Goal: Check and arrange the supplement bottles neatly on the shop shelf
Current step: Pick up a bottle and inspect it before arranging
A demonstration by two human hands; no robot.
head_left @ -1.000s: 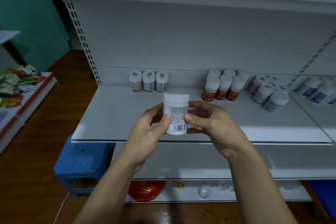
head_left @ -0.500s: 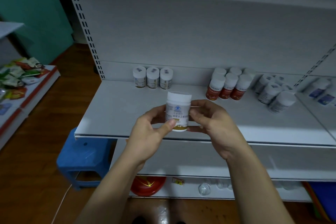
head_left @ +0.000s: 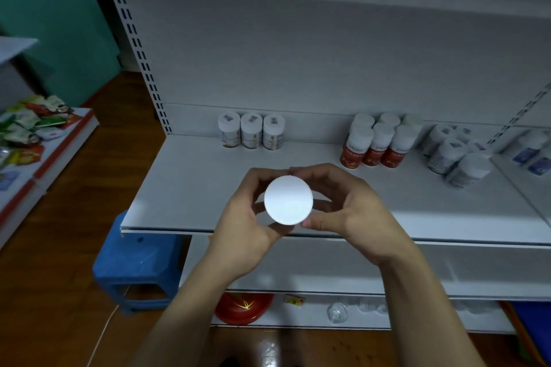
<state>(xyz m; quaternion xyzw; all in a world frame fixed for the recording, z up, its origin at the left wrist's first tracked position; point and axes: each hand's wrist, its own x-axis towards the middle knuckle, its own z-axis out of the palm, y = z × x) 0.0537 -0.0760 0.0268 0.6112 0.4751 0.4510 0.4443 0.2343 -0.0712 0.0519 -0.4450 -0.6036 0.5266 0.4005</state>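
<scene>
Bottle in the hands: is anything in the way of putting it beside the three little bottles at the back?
Nothing visible. The left hand and right hand hold the bottle over the shelf front; no item stands between it and the three bottles. Red-label bottles stand further right.

The left hand (head_left: 247, 223) and right hand (head_left: 351, 211) both hold a white plastic supplement bottle (head_left: 288, 199) by its sides, its flat round end facing the camera, above the front of the white metal shelf (head_left: 190, 188). At the back of the shelf, three white-capped pale-labelled bottles (head_left: 251, 134) stand in a row. The red-labelled white-capped bottles (head_left: 374, 146) are grouped to their right. A blue plastic stool (head_left: 140, 265) stands below left.
</scene>
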